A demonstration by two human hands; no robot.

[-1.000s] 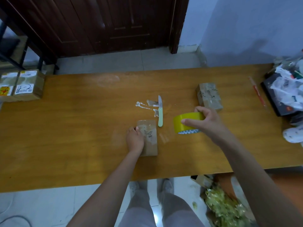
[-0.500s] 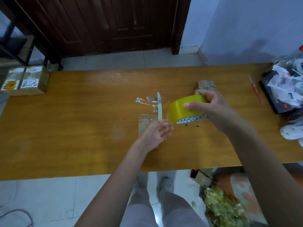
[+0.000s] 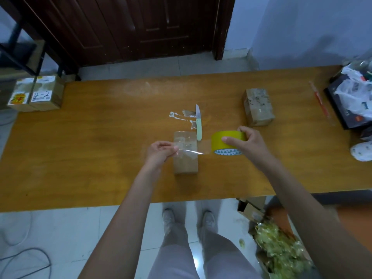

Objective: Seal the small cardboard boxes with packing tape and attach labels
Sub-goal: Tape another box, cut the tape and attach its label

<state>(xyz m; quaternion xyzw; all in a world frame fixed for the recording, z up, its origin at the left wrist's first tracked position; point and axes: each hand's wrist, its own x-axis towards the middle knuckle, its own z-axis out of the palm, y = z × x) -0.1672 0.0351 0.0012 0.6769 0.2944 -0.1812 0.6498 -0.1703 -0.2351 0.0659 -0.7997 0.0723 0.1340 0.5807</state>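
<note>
A small cardboard box (image 3: 186,162) lies near the front middle of the wooden table (image 3: 90,148). My right hand (image 3: 248,143) grips a yellow roll of packing tape (image 3: 225,142) held just right of the box. My left hand (image 3: 161,151) pinches the free end of a clear strip of tape (image 3: 191,151) that stretches from the roll across and above the box. A second small cardboard box (image 3: 258,107) sits farther back on the right.
A knife with a pale green handle (image 3: 198,122) lies behind the near box beside torn tape scraps (image 3: 181,116). Two labelled boxes (image 3: 35,95) stand at the far left. A red pen (image 3: 320,101) and a pile of bags (image 3: 354,95) occupy the right end.
My left hand left the box, reached to the roll, took the tape end and drew it leftward over the box. My right hand lifted the roll, then lowered it beside the box.
</note>
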